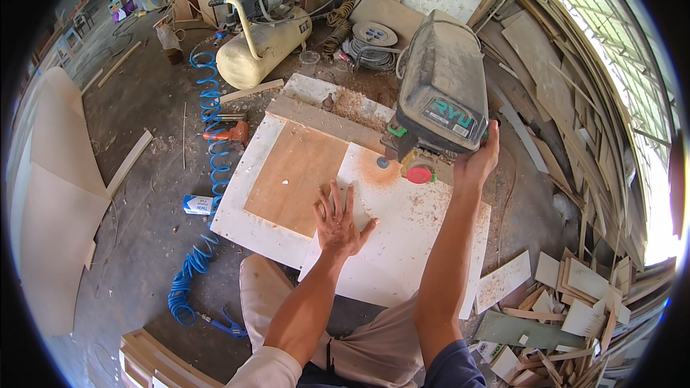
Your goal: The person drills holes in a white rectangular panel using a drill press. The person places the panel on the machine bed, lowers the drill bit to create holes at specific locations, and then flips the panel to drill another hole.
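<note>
A bench drill press with a dusty dark cover stands in front of me. Beneath its head lies a white board, with reddish-brown dust around a dark round spot at the drilling point. My left hand rests flat on the board, fingers spread. At the right side of the drill head, my right hand is closed around a handle of the press, mostly hidden by the hand and housing. A red round button sits below the head. Left of the board, a brown wood panel lies on the white worktop.
A cream air compressor stands behind, with a coiled blue hose running along the left. An orange power tool and a small blue-white box lie on the floor. Offcuts and long boards pile up at right.
</note>
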### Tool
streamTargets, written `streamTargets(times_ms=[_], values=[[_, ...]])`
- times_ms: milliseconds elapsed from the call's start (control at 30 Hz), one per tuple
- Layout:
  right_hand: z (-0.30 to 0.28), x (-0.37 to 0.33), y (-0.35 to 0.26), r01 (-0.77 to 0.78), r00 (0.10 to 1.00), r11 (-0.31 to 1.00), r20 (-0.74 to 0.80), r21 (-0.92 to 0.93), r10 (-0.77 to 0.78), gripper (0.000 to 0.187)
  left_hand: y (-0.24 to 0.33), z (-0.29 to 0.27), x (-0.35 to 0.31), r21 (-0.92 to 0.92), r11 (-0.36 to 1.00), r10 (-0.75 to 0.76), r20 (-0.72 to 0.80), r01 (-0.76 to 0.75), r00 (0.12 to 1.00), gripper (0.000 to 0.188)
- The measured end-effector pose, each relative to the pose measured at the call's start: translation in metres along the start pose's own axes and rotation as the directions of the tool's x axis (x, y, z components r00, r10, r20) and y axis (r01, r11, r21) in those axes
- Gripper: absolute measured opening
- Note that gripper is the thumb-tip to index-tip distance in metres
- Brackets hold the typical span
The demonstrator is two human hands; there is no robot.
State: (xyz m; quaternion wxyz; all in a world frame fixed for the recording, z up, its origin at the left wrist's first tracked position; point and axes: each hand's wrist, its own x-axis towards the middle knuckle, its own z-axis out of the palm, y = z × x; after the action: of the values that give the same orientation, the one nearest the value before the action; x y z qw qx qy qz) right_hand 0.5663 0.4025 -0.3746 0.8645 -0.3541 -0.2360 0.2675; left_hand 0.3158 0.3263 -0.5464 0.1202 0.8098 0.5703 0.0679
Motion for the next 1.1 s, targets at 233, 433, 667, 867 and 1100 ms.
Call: streamTargets(times_ms=[233, 433, 667, 867, 1100], values=[[-0.001, -0.002, 0.001, -0.002, 0.999, 1.000, 0.035, 0.013, 0.001, 0.022, -0.001, 0.002, 0.001, -0.012, 1.000, -0.004, 0.014, 0.005, 1.000, 0.104], [0.002, -0.006, -0.002, -0.001, 1.000, 1.000, 0.011, -0.005, 0.001, 0.023, 0.000, 0.002, 0.000, -0.027, 1.000, -0.001, -0.004, 0.001, 1.000, 0.104], [0.002, -0.008, -0.002, 0.011, 0.999, 1.000, 0.038, -0.008, -0.010, 0.024, -0.001, 0.002, 0.000, -0.037, 0.999, 0.005, -0.005, -0.005, 1.000, 0.104], [0.004, -0.012, -0.004, 0.012, 0.999, 1.000, 0.031, -0.028, -0.012, 0.025, -0.001, 0.003, 0.000, -0.038, 0.999, 0.010, -0.010, -0.011, 1.000, 0.105], [-0.013, -0.004, 0.001, 0.050, 0.994, 0.998, 0.094, 0.033, -0.053, 0.021, 0.000, 0.002, 0.000, -0.041, 0.999, 0.018, -0.009, -0.018, 1.000, 0.105]])
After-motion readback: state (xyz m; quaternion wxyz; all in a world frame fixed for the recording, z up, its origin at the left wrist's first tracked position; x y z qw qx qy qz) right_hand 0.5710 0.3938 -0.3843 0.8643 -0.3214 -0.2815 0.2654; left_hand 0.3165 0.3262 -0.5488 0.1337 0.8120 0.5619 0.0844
